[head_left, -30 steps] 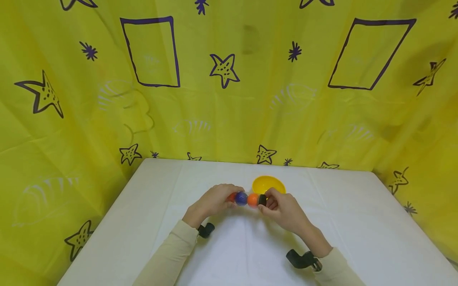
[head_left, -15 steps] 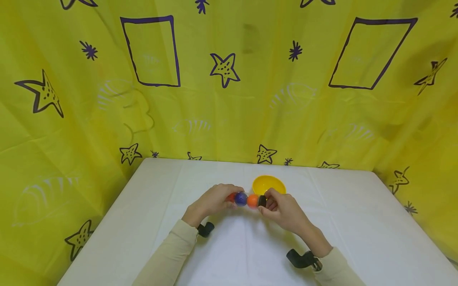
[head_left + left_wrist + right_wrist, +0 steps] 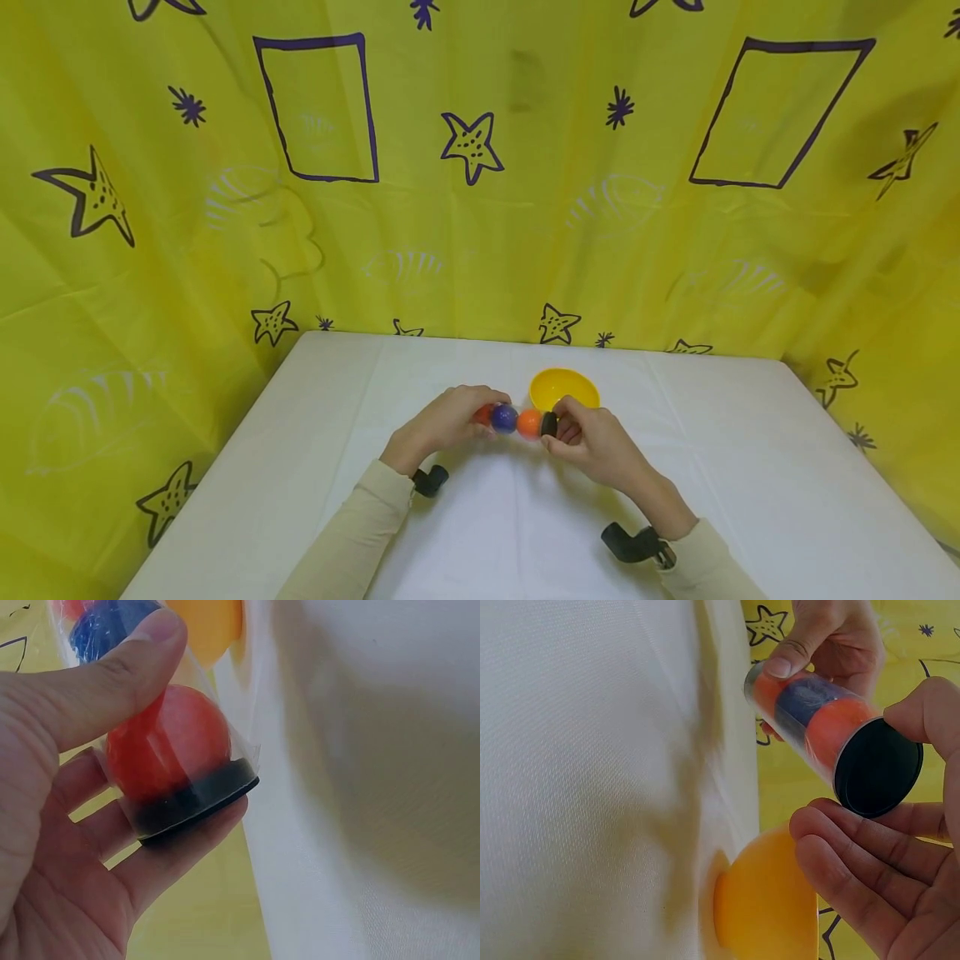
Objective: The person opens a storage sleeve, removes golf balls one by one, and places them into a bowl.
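Observation:
My left hand (image 3: pixel 450 417) grips one end of a clear plastic tube (image 3: pixel 810 724), its thumb lying along the side. Through the wall show a red ball (image 3: pixel 172 742), a blue ball (image 3: pixel 504 418) and an orange ball (image 3: pixel 529 423) in a row. A black cap (image 3: pixel 199 799) closes the left end, with a finger of that hand under it. At the other end, my right hand (image 3: pixel 596 442) pinches the black lid (image 3: pixel 879 769) by its edge, thumb on one side and fingers on the other. The tube is held roughly level above the table.
A yellow bowl (image 3: pixel 543 387) stands on the white-covered table (image 3: pixel 450 533), just behind the right hand. Yellow curtains (image 3: pixel 510 233) with drawn stars hang around the back and sides. Black mounts (image 3: pixel 630 543) are strapped at both wrists.
Both hands keep their hold with almost no movement. The tube's balls sit a hair further left in the head view; the bowl stays put.

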Motion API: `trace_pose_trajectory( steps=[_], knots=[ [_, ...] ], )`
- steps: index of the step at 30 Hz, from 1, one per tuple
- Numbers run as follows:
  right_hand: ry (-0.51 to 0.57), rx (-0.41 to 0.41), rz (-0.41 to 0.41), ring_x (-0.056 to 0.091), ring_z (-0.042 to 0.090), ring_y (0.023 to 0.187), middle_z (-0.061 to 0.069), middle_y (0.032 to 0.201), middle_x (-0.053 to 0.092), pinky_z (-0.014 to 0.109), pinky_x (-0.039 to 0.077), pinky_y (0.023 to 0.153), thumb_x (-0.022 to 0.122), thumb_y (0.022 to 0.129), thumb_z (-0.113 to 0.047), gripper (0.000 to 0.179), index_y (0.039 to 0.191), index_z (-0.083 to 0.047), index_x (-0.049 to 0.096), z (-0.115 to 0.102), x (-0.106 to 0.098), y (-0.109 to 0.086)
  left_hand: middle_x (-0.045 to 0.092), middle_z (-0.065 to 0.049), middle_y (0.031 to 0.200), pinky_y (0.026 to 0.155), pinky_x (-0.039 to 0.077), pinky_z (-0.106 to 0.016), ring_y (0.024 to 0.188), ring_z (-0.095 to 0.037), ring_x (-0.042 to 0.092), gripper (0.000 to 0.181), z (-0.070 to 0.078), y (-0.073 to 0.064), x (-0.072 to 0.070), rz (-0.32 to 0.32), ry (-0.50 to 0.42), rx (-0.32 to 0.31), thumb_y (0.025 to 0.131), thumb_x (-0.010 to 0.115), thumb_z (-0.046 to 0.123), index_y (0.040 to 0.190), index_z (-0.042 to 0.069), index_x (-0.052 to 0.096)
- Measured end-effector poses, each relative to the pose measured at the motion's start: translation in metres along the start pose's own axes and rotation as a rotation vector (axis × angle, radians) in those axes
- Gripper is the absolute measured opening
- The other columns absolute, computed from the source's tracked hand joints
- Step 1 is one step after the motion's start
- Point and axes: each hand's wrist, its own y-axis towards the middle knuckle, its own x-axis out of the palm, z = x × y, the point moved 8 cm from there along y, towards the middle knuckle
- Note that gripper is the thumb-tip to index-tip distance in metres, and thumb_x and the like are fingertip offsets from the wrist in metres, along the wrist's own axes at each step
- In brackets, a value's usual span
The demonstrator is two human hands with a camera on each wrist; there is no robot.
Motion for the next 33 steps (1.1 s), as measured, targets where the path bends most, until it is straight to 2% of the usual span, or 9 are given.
trace_pose_trajectory(
  steps=[7, 16, 21, 25, 29, 33],
  knots=[
    [0.022, -0.032, -0.024, 0.062, 0.002, 0.074, -0.004, 0.084, 0.071, 0.021, 0.058, 0.070, 0.078, 0.088, -0.015, 0.026, 0.108, -0.006, 0.064, -0.003, 0.001, 0.000, 0.070, -0.003, 0.131, 0.110, 0.050, -0.039, 0.119, -0.020, 0.066, 0.050, -0.002, -0.003, -0.003, 0.011, 0.004, 0.003, 0.088, 0.081, 0.014, 0.135, 0.012, 0.064],
    [0.120, 0.010, -0.079, 0.063, 0.005, 0.078, -0.003, 0.090, 0.070, 0.024, 0.060, 0.074, 0.077, 0.086, -0.013, 0.029, 0.109, -0.007, 0.061, -0.012, 0.007, 0.000, 0.071, -0.006, 0.122, 0.105, 0.054, -0.041, 0.110, -0.022, 0.066, 0.049, -0.009, -0.006, -0.019, 0.103, -0.038, -0.012, 0.087, 0.081, 0.010, 0.133, 0.010, 0.065],
    [0.160, 0.043, -0.170, 0.063, 0.011, 0.085, -0.002, 0.094, 0.068, 0.024, 0.059, 0.076, 0.076, 0.085, -0.012, 0.032, 0.112, -0.007, 0.060, -0.012, 0.021, -0.004, 0.067, -0.004, 0.114, 0.100, 0.056, -0.042, 0.102, -0.022, 0.063, 0.047, -0.012, -0.007, -0.022, 0.125, -0.049, -0.037, 0.088, 0.081, 0.012, 0.132, 0.014, 0.064],
    [0.181, 0.016, -0.235, 0.063, 0.018, 0.089, 0.001, 0.101, 0.066, 0.024, 0.058, 0.077, 0.074, 0.086, -0.010, 0.038, 0.120, -0.006, 0.060, -0.014, 0.033, -0.005, 0.063, -0.003, 0.114, 0.101, 0.055, -0.043, 0.103, -0.021, 0.062, 0.047, -0.014, -0.007, -0.022, 0.140, -0.085, -0.055, 0.089, 0.080, 0.016, 0.132, 0.017, 0.062],
    [0.165, 0.001, -0.277, 0.062, 0.018, 0.090, 0.000, 0.104, 0.065, 0.023, 0.056, 0.078, 0.075, 0.086, -0.011, 0.042, 0.126, -0.006, 0.062, -0.014, 0.044, -0.006, 0.060, -0.005, 0.115, 0.102, 0.055, -0.043, 0.104, -0.022, 0.061, 0.047, -0.014, -0.007, -0.023, 0.146, -0.114, -0.058, 0.090, 0.079, 0.017, 0.133, 0.017, 0.061],
    [0.133, 0.031, -0.320, 0.059, 0.014, 0.088, -0.003, 0.099, 0.063, 0.022, 0.054, 0.077, 0.077, 0.086, -0.014, 0.039, 0.121, -0.006, 0.062, -0.011, 0.053, -0.008, 0.058, -0.007, 0.116, 0.103, 0.054, -0.043, 0.104, -0.022, 0.059, 0.047, -0.016, -0.006, -0.021, 0.136, -0.141, -0.073, 0.091, 0.078, 0.017, 0.134, 0.017, 0.060]
  ],
)
